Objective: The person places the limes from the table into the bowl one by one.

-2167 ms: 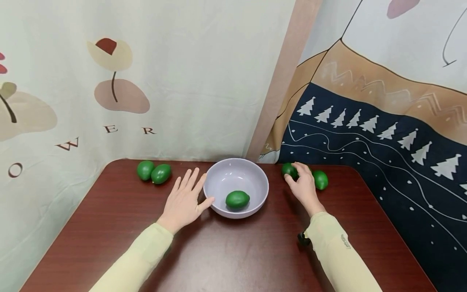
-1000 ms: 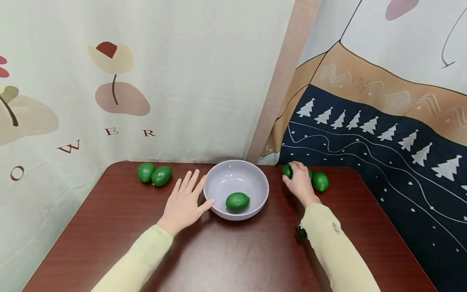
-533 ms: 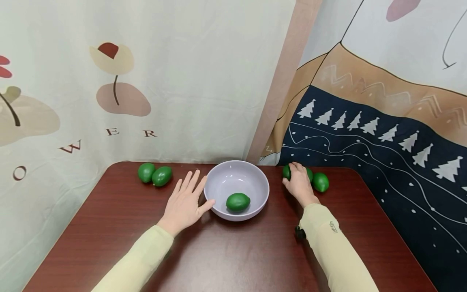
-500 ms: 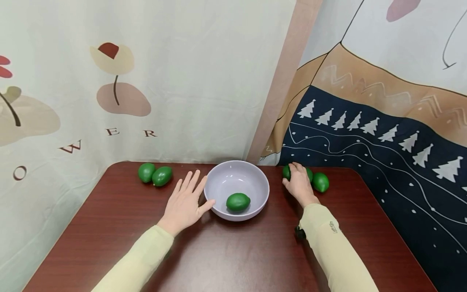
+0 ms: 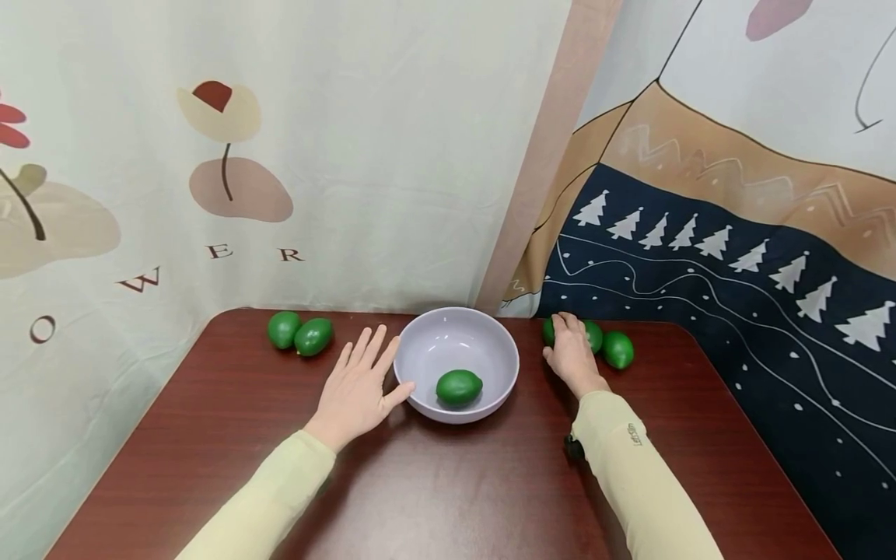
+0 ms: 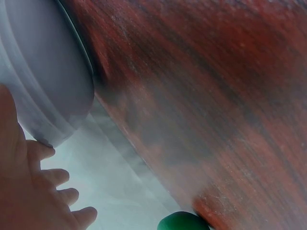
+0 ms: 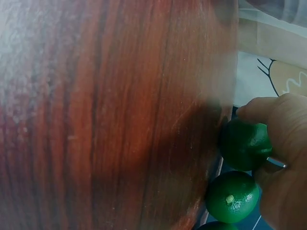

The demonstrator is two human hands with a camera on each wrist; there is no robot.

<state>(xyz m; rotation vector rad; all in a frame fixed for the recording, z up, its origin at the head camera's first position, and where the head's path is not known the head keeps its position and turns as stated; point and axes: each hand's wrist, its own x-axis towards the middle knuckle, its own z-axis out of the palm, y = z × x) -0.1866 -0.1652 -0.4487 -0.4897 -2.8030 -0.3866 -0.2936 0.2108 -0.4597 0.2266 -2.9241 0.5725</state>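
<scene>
has the held lime (image 5: 549, 332) in the right-hand grip (image 5: 572, 354), with thumb and fingers curved round, narrowed to the fruit's width. lies at the far edge of the surface (image 5: 448, 482), right of the bowl (image 5: 455, 342), much nearer to the right-hand grip than to the left-hand grip (image 5: 358, 389). shows the bowl, seen from the right-hand grip, to the left and slightly toward the near side. hides most of the long axis under the fingers, so leaves its direction unclear; likewise whether lifted at all. sits close beside the middle lime (image 5: 594, 337), then the outer lime (image 5: 618, 351), in a short row running rightward. spreads the left-hand grip wide, fingers straight, left of the bowl, thumb at the rim, without any fruit. contains, within the bowl, a single lime (image 5: 459, 387), resting toward the near wall, long axis roughly left to right. also shows, at the back left, a far-left lime (image 5: 284, 330) and a tilted lime (image 5: 313, 337), touching or almost, outside the bowl.
</scene>
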